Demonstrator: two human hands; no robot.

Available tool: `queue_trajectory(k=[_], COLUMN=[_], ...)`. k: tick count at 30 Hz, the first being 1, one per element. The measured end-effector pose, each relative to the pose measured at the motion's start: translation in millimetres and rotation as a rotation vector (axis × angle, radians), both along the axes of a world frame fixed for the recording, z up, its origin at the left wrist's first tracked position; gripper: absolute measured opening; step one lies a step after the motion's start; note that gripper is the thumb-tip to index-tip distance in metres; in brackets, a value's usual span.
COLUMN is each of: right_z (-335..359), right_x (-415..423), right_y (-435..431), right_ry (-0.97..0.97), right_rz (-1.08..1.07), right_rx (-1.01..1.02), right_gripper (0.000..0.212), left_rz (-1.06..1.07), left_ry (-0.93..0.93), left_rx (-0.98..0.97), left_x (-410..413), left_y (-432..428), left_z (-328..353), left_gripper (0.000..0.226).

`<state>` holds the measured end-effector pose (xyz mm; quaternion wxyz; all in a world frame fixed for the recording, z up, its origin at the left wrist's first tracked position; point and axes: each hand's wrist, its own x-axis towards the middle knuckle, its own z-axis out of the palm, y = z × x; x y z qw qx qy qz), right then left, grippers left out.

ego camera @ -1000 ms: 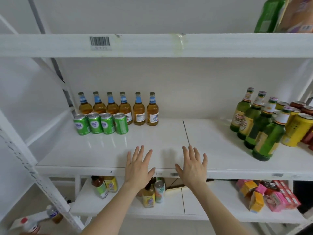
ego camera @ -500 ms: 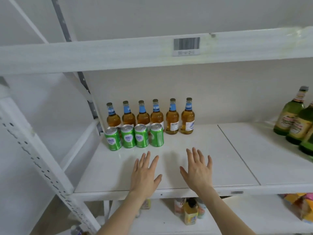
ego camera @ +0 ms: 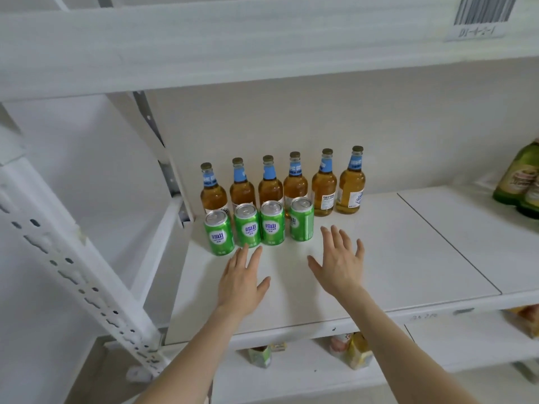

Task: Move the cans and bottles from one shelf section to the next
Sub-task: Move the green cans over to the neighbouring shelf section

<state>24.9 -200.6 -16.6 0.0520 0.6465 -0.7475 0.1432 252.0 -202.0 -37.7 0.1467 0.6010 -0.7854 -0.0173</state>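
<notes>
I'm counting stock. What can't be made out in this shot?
Head view:
- Four left amber bottles: lower labels hidden behind the green cans.
- Green bottles: cut off by the right edge, count unknown.
- Lower-shelf packs: mostly hidden under the shelf board.
- Barcode label: cut by the top edge.
- Left hand: touching a can or not, unclear.

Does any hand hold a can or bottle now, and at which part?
Nothing is held. The left hand and the right hand are open, fingers spread, in front of the green cans.
</notes>
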Motion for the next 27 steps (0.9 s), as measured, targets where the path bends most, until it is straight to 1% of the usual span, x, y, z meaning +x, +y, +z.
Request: queue_trajectory(k=[5,9,11,12,14,18,20,21,23,25,27], right_z=[-4.3,-8.0,-8.5,-8.6,-8.0,-7.1,-6.7,-7.2,-9.3,-12.5,-15.3], right_x=[-3.7,-8.4,-12.2,-14.3,-18.1,-24.3,-26.5,-27.3,-28.7,-29.7,-31.2], right_y=[-27.8,-51.8,-64.2,-70.9,-85.1,-112.8,-123.5,-128.1,-135.8,-141.0,-144.6], right_ry=[-0.017,-0.046,-0.113,-0.177,-0.366,-0.854,-1.031,-1.085,-1.149,-1.208,-1.280], right_rz=[-0.016,-0.002,0.023,0.044,0.097,0.215,0.244,0.261,0.312,0.357,0.359], right_rx=[0.005,0.020,0.019,0.021,0.036,0.076,0.136,0.155,0.167,0.166,0.165], right_gripper=[0.077,0.078,0.077,0.076,0.073,0.075,0.078,0.078,0.071,0.062,0.061], left_rz=[-0.004,0.023,0.050,0.061,0.075,0.131,0.142,0.149,0.174,0.209,0.234], left_ry=[0.107,0.278,0.394,0.448,0.550,0.753,0.852,0.898,0.964,0.988,1.019], left_rx=[0.037,0.079,0.110,0.129,0.164,0.156,0.141,0.139,0.139,0.130,0.130], left_x=[-8.5,-25.6,-33.6,-37.7,-46.4,-62.2,-66.8,-68.2,-70.7,-73.5,-76.7], left_y=[-27.4,-47.2,-56.3,-60.6,-69.3,-85.9,-93.7,-97.5,-105.3,-113.5,-121.3], left_z=[-8.8,-15.0,-17.7,-19.2,-23.0,-27.3,-27.0,-26.3,-24.7,-24.6,-26.4], left_gripper=[0.075,0.080,0.084,0.086,0.088,0.085,0.081,0.078,0.073,0.069,0.069])
